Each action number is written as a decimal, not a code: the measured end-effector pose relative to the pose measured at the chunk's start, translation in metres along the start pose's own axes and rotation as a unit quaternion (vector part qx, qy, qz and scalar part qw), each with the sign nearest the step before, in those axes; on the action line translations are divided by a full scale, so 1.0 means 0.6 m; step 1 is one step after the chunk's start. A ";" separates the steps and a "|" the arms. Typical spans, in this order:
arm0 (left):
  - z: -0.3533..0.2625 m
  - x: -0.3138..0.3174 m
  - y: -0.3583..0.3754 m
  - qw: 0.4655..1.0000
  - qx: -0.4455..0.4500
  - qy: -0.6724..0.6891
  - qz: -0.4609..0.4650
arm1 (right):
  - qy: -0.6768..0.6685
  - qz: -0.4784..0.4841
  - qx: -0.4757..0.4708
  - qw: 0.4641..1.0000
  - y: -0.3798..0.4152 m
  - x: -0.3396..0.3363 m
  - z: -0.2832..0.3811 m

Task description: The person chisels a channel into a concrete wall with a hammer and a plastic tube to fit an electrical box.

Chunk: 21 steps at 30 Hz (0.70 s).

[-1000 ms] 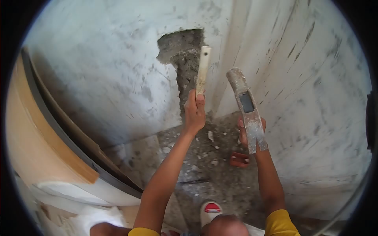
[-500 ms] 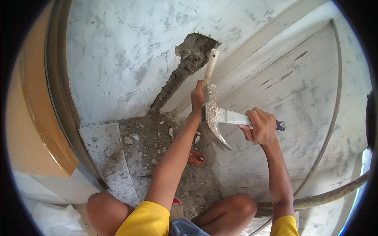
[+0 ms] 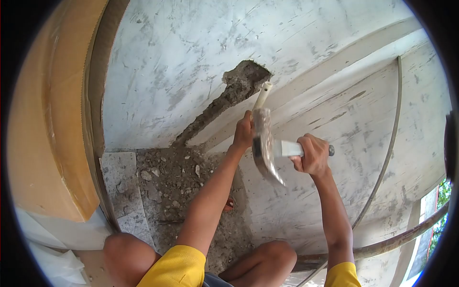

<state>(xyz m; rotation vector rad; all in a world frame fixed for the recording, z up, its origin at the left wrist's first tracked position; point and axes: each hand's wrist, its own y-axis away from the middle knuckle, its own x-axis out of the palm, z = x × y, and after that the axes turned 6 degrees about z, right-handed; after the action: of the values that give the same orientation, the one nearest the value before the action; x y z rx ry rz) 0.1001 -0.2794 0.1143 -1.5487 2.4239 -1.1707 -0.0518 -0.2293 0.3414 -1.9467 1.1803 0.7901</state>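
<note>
My right hand [image 3: 313, 155] is wrapped around the handle of a claw hammer [image 3: 264, 138], whose metal head is smeared by motion. My left hand [image 3: 244, 129] is closed around a pale rod [image 3: 262, 95] with a small hole near its upper end. The hammer head overlaps the lower part of the rod and some of my left fingers, so whether they touch cannot be seen. Beyond the rod, a rough broken-out channel [image 3: 210, 109] runs down the white wall [image 3: 162, 71] and widens at its top.
Rubble [image 3: 167, 179] covers the floor below the channel, beside a grey tile [image 3: 119, 182]. A cardboard sheet [image 3: 52, 119] stands at left. A thin cable [image 3: 389, 148] hangs along the right wall, and a thick pipe [image 3: 397, 246] crosses the lower right. A small reddish piece [image 3: 229, 204] shows beside my left forearm.
The view has shifted, so the wall channel appears lower. The hammer head is now blurred and sits lower against the rod. Both hands keep their grips.
</note>
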 end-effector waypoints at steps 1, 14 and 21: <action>-0.008 -0.002 -0.006 0.999 0.013 -0.040 -0.010 | -0.020 -0.018 -0.026 0.999 -0.010 -0.001 0.006; -0.026 -0.025 -0.018 0.993 -0.092 0.031 0.068 | -0.067 -0.036 -0.063 0.995 -0.025 -0.005 0.017; 0.009 -0.023 -0.024 0.998 -0.005 -0.033 0.052 | 0.001 0.081 0.095 0.992 0.006 0.038 -0.048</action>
<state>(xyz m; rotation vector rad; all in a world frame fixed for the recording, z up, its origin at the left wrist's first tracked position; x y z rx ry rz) 0.1204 -0.2750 0.1145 -1.4194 2.4386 -1.0753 -0.0422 -0.2647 0.3385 -1.7140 1.3760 0.7302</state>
